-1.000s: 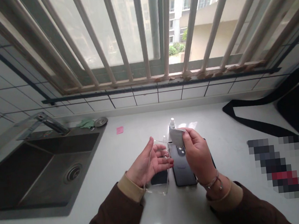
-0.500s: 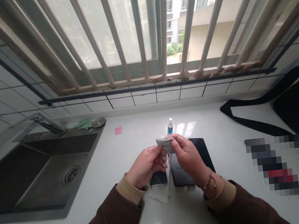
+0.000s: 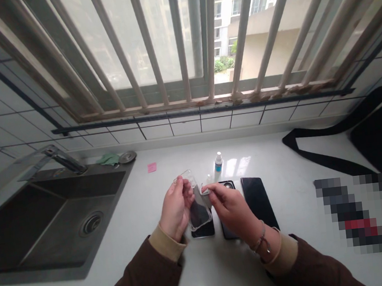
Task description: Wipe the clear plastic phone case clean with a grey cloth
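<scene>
My left hand (image 3: 175, 206) grips a clear phone case (image 3: 197, 206) by its left edge, tilted up above the counter. My right hand (image 3: 230, 207) pinches a small folded grey wipe (image 3: 205, 190) and presses it against the case. Beneath the hands lie three dark phones: one under the case (image 3: 203, 230), one with a camera ring (image 3: 225, 185) under my right hand, and one (image 3: 257, 199) to the right. A small white bottle with a blue label (image 3: 218, 162) stands just behind them.
A dark sink (image 3: 48, 217) with a tap (image 3: 59, 159) fills the left. A pink note (image 3: 151, 167), a green cloth (image 3: 109, 159) and a metal drain plug (image 3: 127, 157) lie near the wall. A black bag with straps (image 3: 374, 137) sits at right. Barred window behind.
My left hand has lifted and tilted the clear case up. My right hand has come down with the wipe onto the case. The phone at the right is now uncovered.
</scene>
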Tool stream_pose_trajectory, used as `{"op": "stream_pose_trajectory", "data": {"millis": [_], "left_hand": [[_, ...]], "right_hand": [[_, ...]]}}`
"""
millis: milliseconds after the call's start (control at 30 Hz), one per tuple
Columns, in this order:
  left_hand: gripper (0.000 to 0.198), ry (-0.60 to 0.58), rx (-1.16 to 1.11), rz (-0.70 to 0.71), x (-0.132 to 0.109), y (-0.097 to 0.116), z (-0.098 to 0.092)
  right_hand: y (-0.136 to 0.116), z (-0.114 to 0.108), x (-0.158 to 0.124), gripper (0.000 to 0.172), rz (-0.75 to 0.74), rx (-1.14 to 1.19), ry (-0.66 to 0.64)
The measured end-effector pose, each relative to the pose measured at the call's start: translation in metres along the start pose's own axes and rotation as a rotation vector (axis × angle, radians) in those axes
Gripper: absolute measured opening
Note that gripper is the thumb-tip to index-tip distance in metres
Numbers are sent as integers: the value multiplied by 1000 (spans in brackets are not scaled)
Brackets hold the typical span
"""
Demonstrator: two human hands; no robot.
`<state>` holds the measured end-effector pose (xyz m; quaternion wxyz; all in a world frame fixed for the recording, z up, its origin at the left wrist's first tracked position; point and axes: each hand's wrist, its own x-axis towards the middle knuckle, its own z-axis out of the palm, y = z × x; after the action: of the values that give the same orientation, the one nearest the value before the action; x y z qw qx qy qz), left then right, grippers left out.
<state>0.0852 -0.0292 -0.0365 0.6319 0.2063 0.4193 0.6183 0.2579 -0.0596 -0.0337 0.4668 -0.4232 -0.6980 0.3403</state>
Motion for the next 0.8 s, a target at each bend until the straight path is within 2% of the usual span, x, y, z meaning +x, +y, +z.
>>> {"op": "stream_pose_trajectory", "data": {"millis": [200, 400, 500, 633, 700, 800], "left_hand": [[17, 175, -118, 143, 6, 5, -1], [14, 231, -195, 214, 8, 14, 2], [16, 133, -258, 113, 2, 18, 8], [29, -147, -253, -24, -10, 18, 14], [33, -202, -219, -1, -14, 15, 15], [41, -227, -130, 122, -18, 10, 14]], "right_hand": [[-5, -1, -1, 23, -17, -69, -72], [-3, 1, 1, 24, -1, -101, -80], [2, 4, 2, 24, 104, -31, -50], [9, 6, 2, 27, 204, 130, -44], [11, 8, 2, 30, 238, 212, -44], [13, 10, 2, 33, 304, 308, -34]]}}
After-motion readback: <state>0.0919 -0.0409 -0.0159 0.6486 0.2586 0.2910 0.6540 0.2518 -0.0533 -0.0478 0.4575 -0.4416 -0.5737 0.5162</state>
